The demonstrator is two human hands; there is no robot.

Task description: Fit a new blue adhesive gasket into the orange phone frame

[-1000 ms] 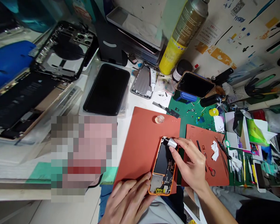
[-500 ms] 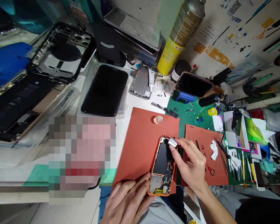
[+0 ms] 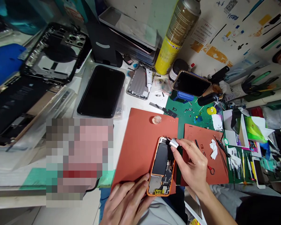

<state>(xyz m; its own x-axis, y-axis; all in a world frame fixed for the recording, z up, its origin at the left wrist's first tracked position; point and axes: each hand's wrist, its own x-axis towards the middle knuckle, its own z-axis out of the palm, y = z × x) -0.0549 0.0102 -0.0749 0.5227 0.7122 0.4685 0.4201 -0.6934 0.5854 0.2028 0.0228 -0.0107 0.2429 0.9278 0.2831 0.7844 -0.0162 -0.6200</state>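
Observation:
An opened phone (image 3: 161, 159) with an orange frame lies on the red-brown mat (image 3: 137, 140), its black battery and circuit board exposed. My left hand (image 3: 128, 197) steadies it at the lower left edge, with fingertips along the side and the thumb by the bottom end. Between thumb and fingers of my right hand (image 3: 192, 161) is a small silver cylindrical piece (image 3: 173, 143), held over the upper right corner of the phone. The piece's exact kind and its lower tip are hard to make out. A small clear round container (image 3: 157, 119) sits beyond the phone on the mat.
A black-screened phone (image 3: 101, 91) and a bare phone housing (image 3: 140, 82) lie further back. A yellow spray can (image 3: 170, 50) stands near the wall. To the right, a second mat (image 3: 192, 137) carries tweezers, red-handled scissors (image 3: 211, 170) and tissue (image 3: 213, 149). A pixelated area covers the left.
The whole view has shifted slightly, so things sit a little further left. Both hands keep their hold, and the phone stays in the same place on the mat.

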